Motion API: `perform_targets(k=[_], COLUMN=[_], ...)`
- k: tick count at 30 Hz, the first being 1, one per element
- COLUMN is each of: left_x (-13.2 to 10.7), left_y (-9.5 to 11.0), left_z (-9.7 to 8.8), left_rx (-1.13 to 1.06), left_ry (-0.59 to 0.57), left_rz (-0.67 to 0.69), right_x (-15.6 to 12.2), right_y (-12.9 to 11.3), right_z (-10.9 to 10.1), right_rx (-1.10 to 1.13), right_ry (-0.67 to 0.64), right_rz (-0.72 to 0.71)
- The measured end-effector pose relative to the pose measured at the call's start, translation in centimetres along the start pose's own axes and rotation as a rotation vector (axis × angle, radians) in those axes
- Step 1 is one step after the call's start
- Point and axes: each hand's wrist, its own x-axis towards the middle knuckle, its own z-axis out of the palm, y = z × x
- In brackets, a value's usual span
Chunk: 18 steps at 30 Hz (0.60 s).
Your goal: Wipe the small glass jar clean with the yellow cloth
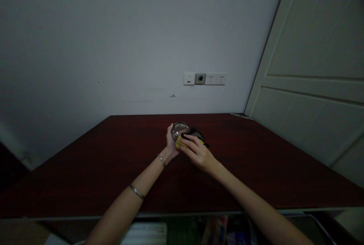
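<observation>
My left hand point(170, 139) is wrapped round the left side of a shiny round metal bowl point(180, 127), held up over the dark red table. Against the bowl's near right side, my right hand point(198, 153) presses a cloth point(196, 136) that is yellow on one face and dark grey on the other. Its fingers are closed on the cloth, and part of the cloth hangs out beyond them to the right. The bowl's underside and most of my left fingers are hidden.
The dark red table point(113, 161) reaches back to a pale wall with sockets point(215, 79). A white panelled door point(313, 67) stands along the right. Below the table's front edge are a white box point(146, 233) and several packages point(214, 230).
</observation>
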Motion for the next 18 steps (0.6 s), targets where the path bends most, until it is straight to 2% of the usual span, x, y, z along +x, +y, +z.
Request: perform_targets(k=[11,18], left_x=[0.1,1.0], left_y=[-0.4,-0.8], left_z=[-0.1,-1.4], left_rx=[0.026,0.038], left_ry=[-0.056,-0.104], left_rz=[-0.018,-0.100], right_x=[1.6,2.3], right_y=[-0.9,-1.3], right_z=[0.1,-0.1], right_rx=[-0.016,-0.025], right_ry=[0.032,0.011], right_rz=[0.048,0.101])
